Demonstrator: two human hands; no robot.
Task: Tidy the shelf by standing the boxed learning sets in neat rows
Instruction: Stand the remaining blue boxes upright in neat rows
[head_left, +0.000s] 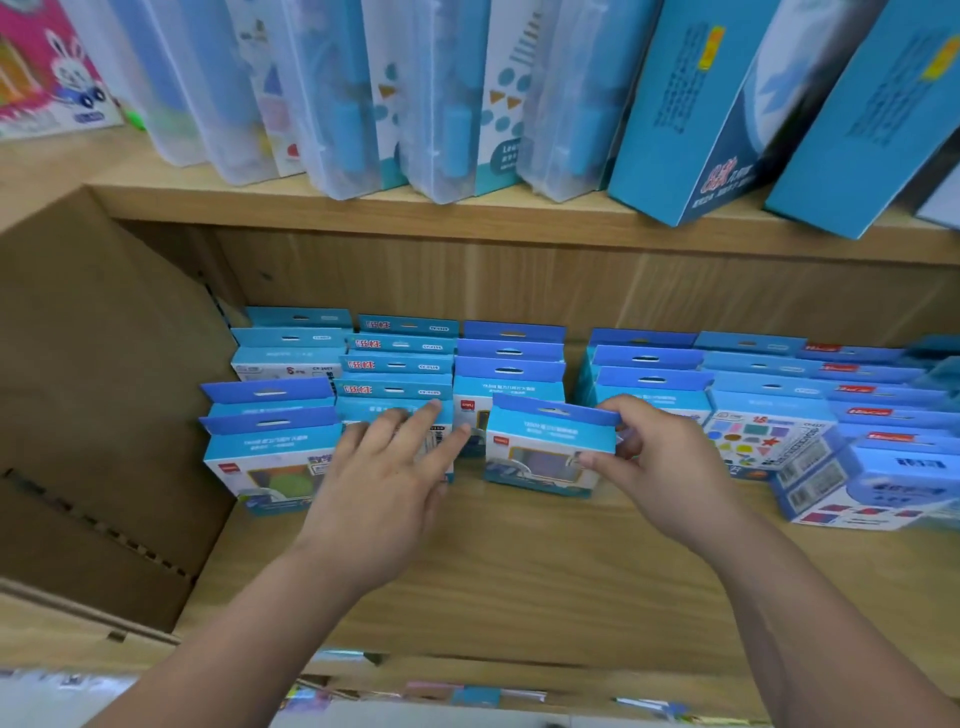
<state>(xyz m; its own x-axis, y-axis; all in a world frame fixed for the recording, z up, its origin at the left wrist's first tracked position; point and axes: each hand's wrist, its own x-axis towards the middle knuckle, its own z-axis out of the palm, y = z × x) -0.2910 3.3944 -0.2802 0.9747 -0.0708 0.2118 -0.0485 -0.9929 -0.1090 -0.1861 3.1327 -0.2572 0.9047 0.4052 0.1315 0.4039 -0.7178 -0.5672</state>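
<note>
Small blue boxed learning sets stand in several rows on the lower wooden shelf (519, 571). My right hand (660, 462) pinches the right end of one blue box (545, 447), which stands slightly askew in front of the middle row (511, 358). My left hand (384, 478) lies with straight, spread fingers against the front box of the second row (395, 400). A further row (270, 441) stands at the far left, and more rows (769, 415) stand to the right.
A cardboard panel (104, 389) forms the shelf's left wall. The upper shelf (467, 213) carries leaning clear plastic cases (332, 104) and tall blue boxes (691, 114). A pink rabbit box (52, 67) sits at the top left. Colourful items show below the shelf's front edge.
</note>
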